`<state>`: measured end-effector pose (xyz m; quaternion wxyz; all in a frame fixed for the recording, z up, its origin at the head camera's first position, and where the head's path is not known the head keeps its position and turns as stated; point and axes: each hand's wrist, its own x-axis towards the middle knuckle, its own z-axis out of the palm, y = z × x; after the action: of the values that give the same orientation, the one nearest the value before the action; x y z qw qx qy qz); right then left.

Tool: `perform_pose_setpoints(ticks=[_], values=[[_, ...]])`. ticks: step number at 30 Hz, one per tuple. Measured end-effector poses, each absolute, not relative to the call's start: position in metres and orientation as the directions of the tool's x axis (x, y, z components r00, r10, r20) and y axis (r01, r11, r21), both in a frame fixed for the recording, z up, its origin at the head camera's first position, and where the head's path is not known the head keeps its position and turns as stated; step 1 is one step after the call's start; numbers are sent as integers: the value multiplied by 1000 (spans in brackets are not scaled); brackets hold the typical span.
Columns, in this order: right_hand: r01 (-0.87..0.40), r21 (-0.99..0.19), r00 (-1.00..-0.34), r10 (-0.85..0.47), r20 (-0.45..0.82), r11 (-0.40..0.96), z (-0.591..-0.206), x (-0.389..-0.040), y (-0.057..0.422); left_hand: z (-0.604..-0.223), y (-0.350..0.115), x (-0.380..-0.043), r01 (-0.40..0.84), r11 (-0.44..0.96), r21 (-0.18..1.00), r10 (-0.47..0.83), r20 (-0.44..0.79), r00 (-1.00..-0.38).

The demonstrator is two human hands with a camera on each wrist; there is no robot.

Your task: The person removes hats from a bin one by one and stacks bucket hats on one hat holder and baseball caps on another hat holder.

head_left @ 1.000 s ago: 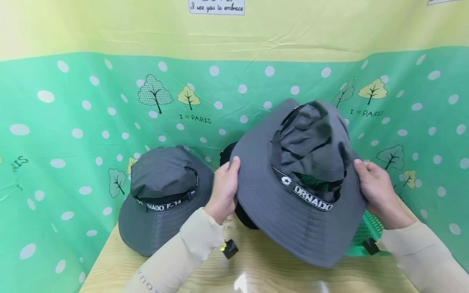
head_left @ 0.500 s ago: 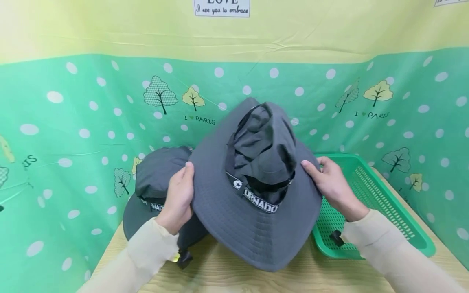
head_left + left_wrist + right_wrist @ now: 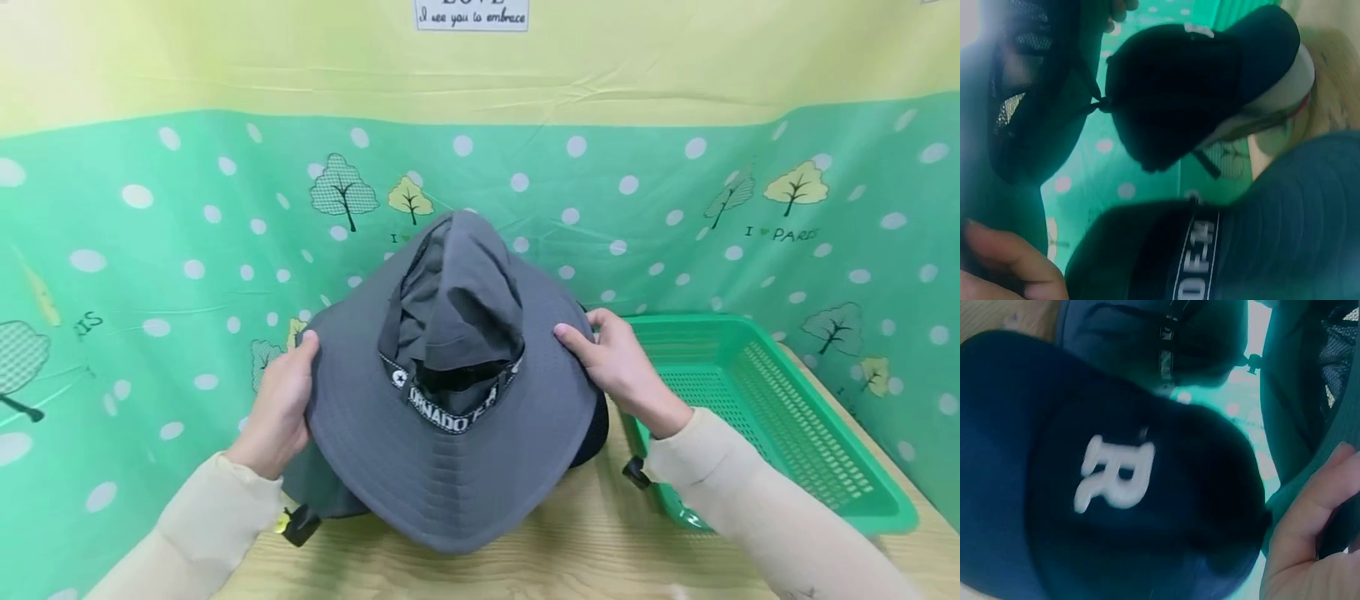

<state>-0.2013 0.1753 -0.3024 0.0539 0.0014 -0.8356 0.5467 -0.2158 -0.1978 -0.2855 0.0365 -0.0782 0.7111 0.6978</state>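
A grey wide-brim bucket hat (image 3: 450, 467) with a lettered band hangs between both hands, its crown loosely creased. My left hand (image 3: 273, 404) pinches the brim at its left side, thumb on top. On the opposite side, my right hand (image 3: 630, 371) grips the brim the same way. A second grey hat (image 3: 318, 483) lies mostly hidden behind the held one; its lettered band (image 3: 1197, 256) shows in the left wrist view. Behind the held hat's right side, a dark baseball cap (image 3: 595, 433) peeks out. The right wrist view shows a white letter R on that cap (image 3: 1204, 462).
A green perforated basket (image 3: 847, 450) stands on the wooden table (image 3: 570, 571) at the right. A green and yellow patterned cloth (image 3: 660, 183) hangs behind the table and along its sides.
Both hands have carried the grey hat from right to left. It now covers most of the second grey hat, and the green basket has come into view.
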Motion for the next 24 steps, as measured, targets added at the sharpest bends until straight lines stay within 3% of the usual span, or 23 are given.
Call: perform_pose_setpoints(ticks=[6,12,19,24], values=[[-106,-904,-988,60,143,413,-297,-211,140,-288,-223,-219,-154,150,977,-149,-131,-980],[-86,-929,-989,81,123,359,-296,-220,105,-296,-245,-224,-107,75,991,-166,-94,-982],[-70,-974,-987,126,99,216,-311,-231,64,-305,-261,-231,-181,91,979,-276,-150,-949],[-53,-983,-984,159,82,177,-325,-239,42,-318,-269,-237,-232,179,956,-333,-163,-929]])
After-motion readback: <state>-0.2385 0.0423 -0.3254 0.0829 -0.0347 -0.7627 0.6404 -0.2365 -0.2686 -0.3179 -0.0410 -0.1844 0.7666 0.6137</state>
